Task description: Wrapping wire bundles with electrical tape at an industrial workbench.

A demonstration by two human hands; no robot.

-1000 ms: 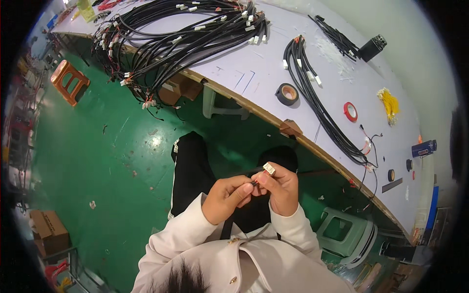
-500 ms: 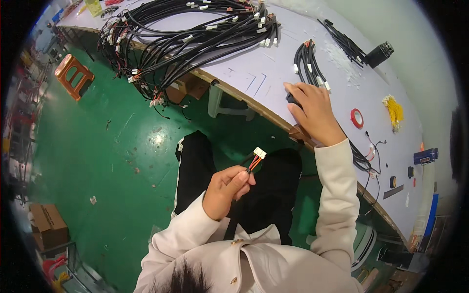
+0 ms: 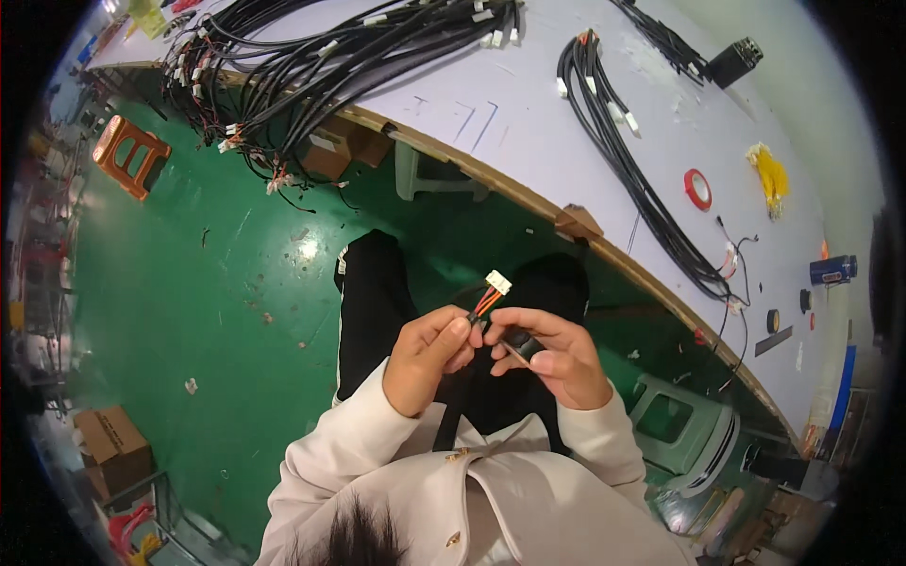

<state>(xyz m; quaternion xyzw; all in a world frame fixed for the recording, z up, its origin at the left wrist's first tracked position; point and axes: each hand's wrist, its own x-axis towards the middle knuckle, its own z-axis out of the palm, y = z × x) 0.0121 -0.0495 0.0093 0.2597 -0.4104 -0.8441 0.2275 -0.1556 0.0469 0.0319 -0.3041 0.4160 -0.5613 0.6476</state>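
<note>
In front of my lap, my left hand (image 3: 429, 354) pinches a black cable near its end. Out of that end come short red, orange and dark wires (image 3: 487, 302), fanning into a white plug connector (image 3: 498, 282). Close beside it on the right, my right hand (image 3: 559, 358) holds a small roll of black tape (image 3: 519, 345) between thumb and fingers. The fingertips of both hands nearly meet just below the connector. My right fingers partly cover the tape roll, and most of the held cable is hidden behind my left hand.
On the white table lie a large bundle of black cables (image 3: 311, 71), a smaller bundle (image 3: 628, 174), red tape (image 3: 697, 190), yellow wires (image 3: 770, 177) and a black cylinder (image 3: 734, 62). The table edge (image 3: 528, 213) runs diagonally ahead. Stools (image 3: 132, 158) stand on the green floor.
My right hand has left the table and come down beside my left hand, bringing the black tape roll. The left hand still holds the cable. My view has shifted slightly.
</note>
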